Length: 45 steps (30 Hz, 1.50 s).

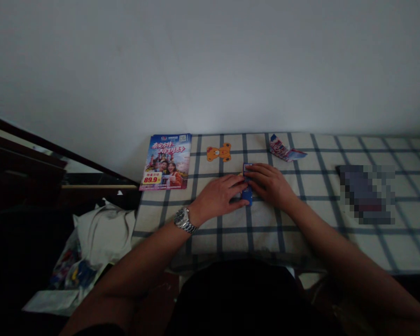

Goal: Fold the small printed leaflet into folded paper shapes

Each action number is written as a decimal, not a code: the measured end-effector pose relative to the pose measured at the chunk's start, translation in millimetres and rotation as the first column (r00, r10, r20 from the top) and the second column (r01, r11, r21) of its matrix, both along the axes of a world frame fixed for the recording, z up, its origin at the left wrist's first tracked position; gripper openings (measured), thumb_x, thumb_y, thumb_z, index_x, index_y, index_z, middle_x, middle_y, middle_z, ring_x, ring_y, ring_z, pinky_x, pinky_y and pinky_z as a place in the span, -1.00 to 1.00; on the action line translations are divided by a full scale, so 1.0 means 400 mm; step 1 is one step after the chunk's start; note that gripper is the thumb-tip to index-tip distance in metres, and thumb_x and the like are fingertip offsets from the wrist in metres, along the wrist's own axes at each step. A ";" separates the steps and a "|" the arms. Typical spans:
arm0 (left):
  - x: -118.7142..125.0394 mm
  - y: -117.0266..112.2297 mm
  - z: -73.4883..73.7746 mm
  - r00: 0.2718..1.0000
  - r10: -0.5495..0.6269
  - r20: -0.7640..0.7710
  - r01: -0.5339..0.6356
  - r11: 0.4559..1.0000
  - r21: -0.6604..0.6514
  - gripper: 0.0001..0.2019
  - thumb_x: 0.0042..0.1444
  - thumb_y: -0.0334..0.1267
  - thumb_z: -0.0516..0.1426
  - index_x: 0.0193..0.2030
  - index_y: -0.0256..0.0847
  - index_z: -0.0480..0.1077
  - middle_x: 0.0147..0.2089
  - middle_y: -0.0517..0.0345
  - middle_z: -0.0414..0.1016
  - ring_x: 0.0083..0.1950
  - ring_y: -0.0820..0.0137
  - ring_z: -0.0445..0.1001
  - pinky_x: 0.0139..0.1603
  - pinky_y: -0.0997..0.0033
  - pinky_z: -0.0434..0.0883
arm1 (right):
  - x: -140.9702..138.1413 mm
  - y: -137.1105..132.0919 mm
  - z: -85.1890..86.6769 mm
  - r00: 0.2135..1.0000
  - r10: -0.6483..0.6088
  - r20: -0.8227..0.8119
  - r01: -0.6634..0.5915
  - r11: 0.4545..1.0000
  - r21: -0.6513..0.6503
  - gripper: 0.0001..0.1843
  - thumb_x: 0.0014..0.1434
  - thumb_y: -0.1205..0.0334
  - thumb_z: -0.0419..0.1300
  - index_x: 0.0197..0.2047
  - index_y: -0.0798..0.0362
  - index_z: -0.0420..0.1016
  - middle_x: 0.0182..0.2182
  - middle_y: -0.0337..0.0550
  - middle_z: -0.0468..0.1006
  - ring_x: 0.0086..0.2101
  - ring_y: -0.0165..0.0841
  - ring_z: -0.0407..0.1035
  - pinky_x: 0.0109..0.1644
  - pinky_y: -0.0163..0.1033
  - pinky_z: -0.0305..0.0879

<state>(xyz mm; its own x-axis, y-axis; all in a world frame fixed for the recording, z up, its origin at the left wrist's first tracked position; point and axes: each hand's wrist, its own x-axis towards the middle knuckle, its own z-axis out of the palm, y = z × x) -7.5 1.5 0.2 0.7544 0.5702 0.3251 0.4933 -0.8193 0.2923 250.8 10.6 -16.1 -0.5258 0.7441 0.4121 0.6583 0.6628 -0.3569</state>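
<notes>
A narrow folded strip of blue printed paper lies on the checked cloth, its middle largely covered by my fingers. My left hand, with a metal watch on its wrist, holds the strip down from the left, thumb near the lower end. My right hand presses fingertips on the strip's upper part from the right. Both hands nearly meet over the paper. Behind my right hand stands a folded, pleated leaflet, partly sprung open.
A stack of printed flyers lies on the table at the back left. A flat orange bear figure lies beside it. A blurred-out dark object rests at the right. White bags stand below left; a wall rises behind.
</notes>
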 end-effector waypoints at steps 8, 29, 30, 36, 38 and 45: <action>-0.002 0.000 -0.001 1.000 0.001 -0.006 -0.001 1.000 0.008 -0.49 0.46 0.11 0.12 0.33 -0.21 0.44 0.37 -0.07 0.45 0.34 0.13 0.47 0.29 0.05 0.56 | 0.000 0.003 0.001 1.000 0.009 -0.025 -0.009 1.000 -0.010 -0.65 0.45 0.17 0.22 0.24 -0.08 0.59 0.27 -0.07 0.59 0.25 -0.03 0.44 0.35 0.23 0.41; -0.023 0.011 0.015 0.999 -0.039 0.021 0.040 0.997 -0.071 -0.66 0.52 -0.21 0.01 0.25 -0.18 0.52 0.36 0.00 0.49 0.35 0.21 0.50 0.32 0.08 0.56 | -0.001 0.003 -0.003 1.000 -0.007 0.003 0.007 1.000 -0.015 -0.67 0.43 0.20 0.24 0.21 -0.07 0.61 0.26 -0.08 0.59 0.25 -0.03 0.43 0.34 0.23 0.42; -0.025 0.012 0.013 0.999 -0.042 0.015 0.043 0.997 -0.071 -0.65 0.49 -0.25 0.02 0.27 -0.18 0.51 0.36 -0.02 0.48 0.36 0.20 0.50 0.34 0.07 0.55 | -0.002 0.002 -0.003 1.000 -0.009 0.005 0.009 1.000 -0.012 -0.67 0.43 0.20 0.24 0.21 -0.06 0.61 0.26 -0.07 0.59 0.25 -0.03 0.43 0.34 0.23 0.42; -0.030 0.016 0.005 0.998 -0.057 0.002 0.057 0.997 -0.057 -0.58 0.34 -0.36 0.12 0.30 -0.15 0.48 0.41 -0.01 0.44 0.38 0.18 0.47 0.32 0.04 0.56 | -0.005 -0.003 0.002 1.000 -0.020 0.004 0.020 1.000 -0.015 -0.67 0.42 0.21 0.24 0.21 -0.06 0.60 0.26 -0.05 0.59 0.26 -0.02 0.42 0.33 0.23 0.42; -0.029 0.016 0.005 0.998 -0.063 0.004 0.063 0.996 -0.056 -0.58 0.33 -0.37 0.12 0.30 -0.15 0.48 0.40 -0.01 0.45 0.37 0.18 0.48 0.32 0.04 0.56 | -0.005 -0.004 0.003 1.000 -0.020 0.007 0.020 1.000 -0.018 -0.67 0.42 0.20 0.24 0.21 -0.05 0.60 0.26 -0.04 0.59 0.26 -0.02 0.42 0.32 0.23 0.43; -0.028 0.015 -0.002 0.999 -0.049 0.001 0.049 0.997 -0.057 -0.56 0.31 -0.39 0.13 0.31 -0.16 0.47 0.42 -0.01 0.43 0.39 0.21 0.46 0.35 0.09 0.54 | -0.007 -0.004 0.005 1.000 -0.019 0.001 0.019 1.000 -0.013 -0.67 0.44 0.19 0.22 0.22 -0.07 0.60 0.26 -0.06 0.59 0.25 -0.03 0.43 0.34 0.23 0.41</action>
